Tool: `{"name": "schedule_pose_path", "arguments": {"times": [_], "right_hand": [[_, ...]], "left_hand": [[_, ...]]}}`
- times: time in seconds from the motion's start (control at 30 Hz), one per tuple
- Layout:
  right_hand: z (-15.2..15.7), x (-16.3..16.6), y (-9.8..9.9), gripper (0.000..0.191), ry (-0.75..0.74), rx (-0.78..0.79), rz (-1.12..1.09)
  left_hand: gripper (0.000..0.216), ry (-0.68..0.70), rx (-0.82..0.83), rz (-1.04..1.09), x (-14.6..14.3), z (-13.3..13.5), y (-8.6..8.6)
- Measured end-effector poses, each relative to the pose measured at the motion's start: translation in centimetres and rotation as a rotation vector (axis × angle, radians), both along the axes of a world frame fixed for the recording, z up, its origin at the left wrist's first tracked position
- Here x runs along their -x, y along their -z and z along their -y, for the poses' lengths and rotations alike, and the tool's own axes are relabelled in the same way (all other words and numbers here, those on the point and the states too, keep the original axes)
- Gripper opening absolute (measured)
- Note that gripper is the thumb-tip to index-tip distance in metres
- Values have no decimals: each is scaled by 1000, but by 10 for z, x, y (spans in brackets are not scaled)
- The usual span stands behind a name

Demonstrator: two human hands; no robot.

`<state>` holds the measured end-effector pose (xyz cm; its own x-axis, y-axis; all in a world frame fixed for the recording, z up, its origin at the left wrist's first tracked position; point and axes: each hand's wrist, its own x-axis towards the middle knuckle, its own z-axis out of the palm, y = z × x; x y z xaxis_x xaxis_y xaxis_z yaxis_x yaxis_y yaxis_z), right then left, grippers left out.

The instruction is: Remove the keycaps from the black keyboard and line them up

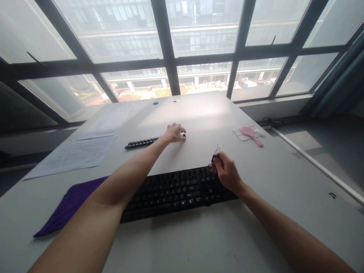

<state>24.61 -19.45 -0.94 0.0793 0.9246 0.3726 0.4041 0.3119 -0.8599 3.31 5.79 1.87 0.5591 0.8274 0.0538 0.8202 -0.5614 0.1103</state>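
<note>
A black keyboard (176, 189) lies across the grey table (199, 235) in front of me. My right hand (226, 172) hovers over its far right corner, fingers pinched on a wire keycap puller (216, 152) with silver loops. My left hand (174, 132) is stretched far forward, its fingers closed on a small black keycap (184, 135) on the tabletop. Just left of that hand lies a row of removed black keycaps (141, 143).
A purple cloth (71, 204) lies left of the keyboard. Printed paper sheets (74, 153) cover the table's left side. A pink hairbrush (250, 134) rests on a white sheet at the right. Large windows stand beyond the far edge.
</note>
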Motion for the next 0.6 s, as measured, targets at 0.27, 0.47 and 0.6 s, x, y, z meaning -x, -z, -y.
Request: {"name": "schedule_pose_path", "arguments": {"times": [0.27, 0.47, 0.6], "right_hand": [[0, 0, 0, 15, -8, 11, 2], [0, 0, -1, 17, -11, 5, -18], [-2, 1, -3, 21, 23, -13, -129]], "left_hand": [[21, -13, -24, 21, 0, 0, 3], [26, -23, -12, 40, 0, 2, -1], [43, -80, -69, 117, 5, 12, -18]]}}
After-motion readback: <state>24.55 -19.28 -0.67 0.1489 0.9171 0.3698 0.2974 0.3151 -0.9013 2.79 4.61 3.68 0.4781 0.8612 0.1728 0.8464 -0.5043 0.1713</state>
